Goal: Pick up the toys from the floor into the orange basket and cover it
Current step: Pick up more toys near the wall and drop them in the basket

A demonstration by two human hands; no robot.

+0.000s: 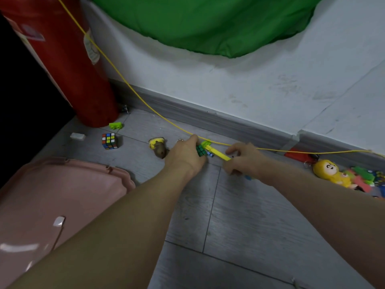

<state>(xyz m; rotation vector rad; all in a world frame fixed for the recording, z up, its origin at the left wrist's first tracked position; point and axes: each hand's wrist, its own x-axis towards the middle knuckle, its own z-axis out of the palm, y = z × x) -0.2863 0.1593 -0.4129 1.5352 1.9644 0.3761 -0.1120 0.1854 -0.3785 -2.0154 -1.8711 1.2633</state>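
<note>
Two hands reach low to the floor (239, 215) by the skirting, and I read the scene from its left edge. A pink lid-like piece (62, 184) lies at the near left, with a red cylinder (68, 65) standing behind it. Next come a white block (77, 136), a lime brick (116, 125), a colour cube (109, 140) and a brown-and-yellow squishy toy (158, 148). My left hand (187, 153) has its grip curled round a small green cube (201, 150). A yellow stick toy (218, 153) spans to my right hand (241, 159), whose grip pinches it. A yellow cord (145, 105) runs behind. A yellow plush (331, 172) lies far right among other toys. I see no orange basket.
</note>
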